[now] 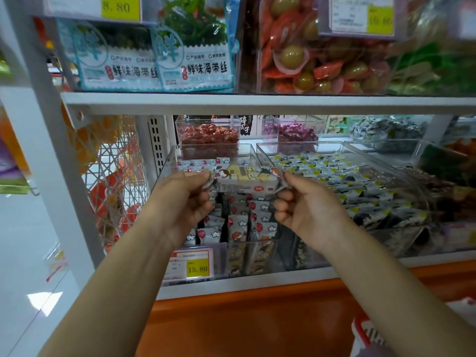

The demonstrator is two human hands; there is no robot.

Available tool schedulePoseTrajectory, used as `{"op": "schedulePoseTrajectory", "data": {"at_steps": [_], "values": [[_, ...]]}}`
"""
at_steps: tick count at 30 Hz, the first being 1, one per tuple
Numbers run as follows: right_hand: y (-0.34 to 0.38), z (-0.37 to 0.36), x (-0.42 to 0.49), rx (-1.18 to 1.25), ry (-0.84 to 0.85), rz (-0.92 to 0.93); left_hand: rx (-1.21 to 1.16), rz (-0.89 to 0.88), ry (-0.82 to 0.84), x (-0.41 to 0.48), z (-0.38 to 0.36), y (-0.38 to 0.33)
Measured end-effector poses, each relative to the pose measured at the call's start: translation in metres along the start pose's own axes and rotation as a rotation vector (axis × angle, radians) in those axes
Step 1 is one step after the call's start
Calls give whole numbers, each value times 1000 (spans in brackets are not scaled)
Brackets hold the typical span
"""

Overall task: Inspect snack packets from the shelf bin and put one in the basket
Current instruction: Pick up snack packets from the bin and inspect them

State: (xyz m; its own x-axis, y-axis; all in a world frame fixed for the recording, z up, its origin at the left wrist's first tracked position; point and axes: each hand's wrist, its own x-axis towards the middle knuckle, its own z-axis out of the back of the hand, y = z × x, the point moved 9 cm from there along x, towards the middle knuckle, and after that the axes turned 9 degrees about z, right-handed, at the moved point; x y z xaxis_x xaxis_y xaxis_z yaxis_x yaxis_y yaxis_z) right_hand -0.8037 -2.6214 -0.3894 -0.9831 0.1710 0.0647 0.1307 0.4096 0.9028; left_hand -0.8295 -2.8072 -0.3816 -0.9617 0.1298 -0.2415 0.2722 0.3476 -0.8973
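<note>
A white snack packet (248, 179) with cartoon figures and a yellow patch is held level in front of the shelf, above a clear bin (167, 161). My left hand (184, 199) pinches its left end and my right hand (302, 202) pinches its right end. The bin below holds several similar white packets (239, 225) with red balloons and clouds. At the bottom right corner a red and white basket (365, 333) shows only in part.
A second clear bin (347, 176) of yellow-and-black packets stands to the right. Price tag (192, 265) reads 15.80. The white shelf board (257, 104) above carries seaweed packs (157, 55) and a bin of wrapped snacks (322, 60). A wire rack (113, 176) hangs at left.
</note>
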Motion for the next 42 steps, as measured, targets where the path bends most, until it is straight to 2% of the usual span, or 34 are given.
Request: {"op": "schedulePoseTrajectory", "data": {"at_steps": [4, 9, 11, 14, 18, 22, 27, 32, 35, 42], "values": [[-3, 0, -3, 137, -53, -121, -108, 68, 56, -2, -7, 5], [6, 8, -3, 154, -138, -26, -26, -15, 149, -9, -21, -3], [8, 10, -3, 166, -135, -5, 87, -74, 208, -14, -29, -8], [13, 13, -2, 135, -115, 51, 326, -203, 137, -17, -30, -14], [22, 9, -3, 79, 7, 145, 380, -247, 55, -18, -25, -16], [29, 5, -8, 1, 64, 230, 329, -213, 29, -14, -21, -12], [31, 15, -10, -91, -56, 278, 326, -210, 62, -16, -25, -11], [33, 22, -10, -57, -109, 286, 328, -204, 105, -17, -26, -13], [33, 21, -10, -56, -85, 293, 286, -189, 119, -16, -26, -12], [40, 11, -11, -161, 57, 411, -27, -40, 183, -12, -21, -6]]}}
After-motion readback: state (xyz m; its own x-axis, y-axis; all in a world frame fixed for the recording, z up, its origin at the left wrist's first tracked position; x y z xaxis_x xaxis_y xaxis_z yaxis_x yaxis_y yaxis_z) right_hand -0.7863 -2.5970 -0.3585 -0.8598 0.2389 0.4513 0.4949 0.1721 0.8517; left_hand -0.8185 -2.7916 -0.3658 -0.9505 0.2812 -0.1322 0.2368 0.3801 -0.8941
